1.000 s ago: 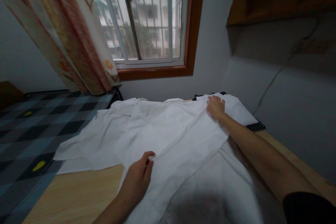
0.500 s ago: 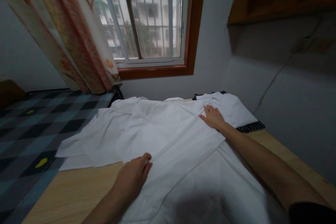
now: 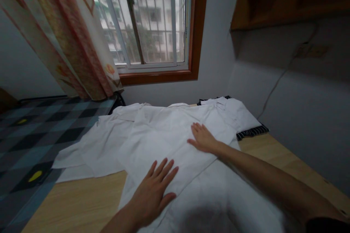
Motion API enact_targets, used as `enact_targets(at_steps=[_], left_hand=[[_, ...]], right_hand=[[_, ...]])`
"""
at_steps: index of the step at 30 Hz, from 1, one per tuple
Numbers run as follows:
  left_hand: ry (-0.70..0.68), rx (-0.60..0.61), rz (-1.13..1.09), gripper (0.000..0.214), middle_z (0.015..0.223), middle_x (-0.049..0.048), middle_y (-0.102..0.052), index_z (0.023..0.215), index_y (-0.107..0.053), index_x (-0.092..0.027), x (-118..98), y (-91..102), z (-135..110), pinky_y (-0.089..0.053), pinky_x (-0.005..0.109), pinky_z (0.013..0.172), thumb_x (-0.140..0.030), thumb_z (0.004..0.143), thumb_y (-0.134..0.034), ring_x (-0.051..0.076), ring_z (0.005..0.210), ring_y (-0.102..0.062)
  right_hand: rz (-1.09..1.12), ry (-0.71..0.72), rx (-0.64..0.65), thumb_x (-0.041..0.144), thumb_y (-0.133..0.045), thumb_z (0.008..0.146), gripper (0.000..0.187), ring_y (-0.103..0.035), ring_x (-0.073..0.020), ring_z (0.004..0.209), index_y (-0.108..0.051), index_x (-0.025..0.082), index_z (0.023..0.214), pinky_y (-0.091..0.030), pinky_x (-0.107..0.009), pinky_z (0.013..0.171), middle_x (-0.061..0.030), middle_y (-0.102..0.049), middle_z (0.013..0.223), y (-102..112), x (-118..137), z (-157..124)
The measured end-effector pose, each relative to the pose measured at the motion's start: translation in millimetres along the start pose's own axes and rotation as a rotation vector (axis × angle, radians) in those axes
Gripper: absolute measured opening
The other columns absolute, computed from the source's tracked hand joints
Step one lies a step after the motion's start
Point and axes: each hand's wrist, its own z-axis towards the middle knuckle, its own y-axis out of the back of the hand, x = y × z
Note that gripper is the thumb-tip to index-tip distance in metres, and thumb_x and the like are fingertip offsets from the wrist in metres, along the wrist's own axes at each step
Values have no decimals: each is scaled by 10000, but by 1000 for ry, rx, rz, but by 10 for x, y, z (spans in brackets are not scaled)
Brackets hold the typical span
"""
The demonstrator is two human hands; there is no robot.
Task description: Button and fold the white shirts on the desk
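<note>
A white garment lies spread over a wooden table, partly folded over itself, with one side hanging off the left edge. My left hand lies flat on its near part, fingers spread and open. Farther in, my right hand presses flat on the folded-over layer, fingers stretched out, holding nothing.
A black-and-white striped cloth peeks out under the garment at the far right. A bed with a checked cover stands left of the table. Behind are a window, a floral curtain and a wooden shelf on the right wall.
My left hand let go of the pinched fabric edge and now lies flat with fingers spread. My right hand slid from the far right corner toward me and leftward across the cloth.
</note>
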Motion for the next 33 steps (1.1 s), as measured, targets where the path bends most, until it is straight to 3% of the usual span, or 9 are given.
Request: enact_targets(at_steps=[2, 4, 12, 17, 21, 24, 29, 31, 33], left_hand=[[-2, 41, -45, 632, 1583, 40, -226, 1522, -195, -348, 9, -50, 10, -157, 545, 1169, -551, 951, -371, 292, 1454, -205], [7, 60, -57, 635, 1587, 38, -203, 1523, -171, -358, 18, -54, 11, -151, 559, 1167, -557, 952, -363, 298, 1458, -188], [4, 68, -56, 637, 1592, 29, -154, 1525, -127, -365, 6, -31, -9, -169, 567, 1164, -558, 958, -345, 297, 1464, -158], [1, 75, -84, 650, 1592, 38, -159, 1525, -123, -359, 2, -21, -5, -149, 568, 1169, -552, 954, -366, 300, 1465, -148], [2, 84, -83, 659, 1591, 46, -167, 1523, -158, -352, 2, -6, 3, -137, 577, 1166, -585, 942, -364, 307, 1464, -147], [-10, 85, -79, 740, 1593, 56, -153, 1527, -128, -343, 7, -2, 2, -136, 579, 1163, -647, 904, -386, 316, 1465, -137], [-16, 99, -84, 895, 1594, 78, -145, 1530, -117, -329, 7, 0, 8, -128, 590, 1156, -751, 810, -439, 336, 1465, -123], [-14, 94, -87, 903, 1593, 85, -155, 1529, -130, -331, 6, -1, 13, -123, 594, 1153, -755, 800, -452, 343, 1462, -131], [-12, 100, -87, 893, 1593, 87, -159, 1527, -142, -335, 9, -3, 17, -119, 597, 1152, -753, 801, -452, 346, 1461, -136]], right_hand=[[79, 165, 46, 693, -226, 913, 862, -175, -292, 1459, -262, 67, 1504, -145, -437, 1178, -178, -231, 1565, -82, 210, -102], [108, 180, 72, 703, -209, 910, 863, -176, -279, 1461, -246, 87, 1513, -155, -432, 1178, -164, -218, 1571, -115, 213, -100], [6, -235, 76, 657, -232, 931, 841, -220, -289, 1443, -277, 25, 1484, -127, -455, 1168, -206, -266, 1548, -51, -502, 481], [17, -338, 72, 645, -204, 940, 842, -180, -285, 1454, -238, 11, 1493, -95, -470, 1169, -200, -222, 1563, -106, -587, 665], [32, -352, 48, 579, -191, 968, 771, -180, -282, 1456, -237, 18, 1495, -100, -460, 1170, -202, -214, 1565, -28, -500, 671], [74, -175, 17, 528, -216, 983, 732, -153, -292, 1462, -236, 3, 1493, -120, -444, 1174, -209, -180, 1572, 70, -204, 456], [164, 292, 43, 627, -291, 944, 794, -123, -269, 1471, -240, 76, 1514, -107, -428, 1194, -161, -189, 1578, 85, 424, -321], [181, 323, 73, 635, -303, 940, 781, -136, -257, 1470, -242, 114, 1519, -125, -438, 1194, -139, -196, 1578, 71, 496, -583], [180, 264, 82, 628, -313, 941, 768, -155, -261, 1466, -246, 127, 1519, -143, -461, 1190, -139, -195, 1576, 73, 437, -743]])
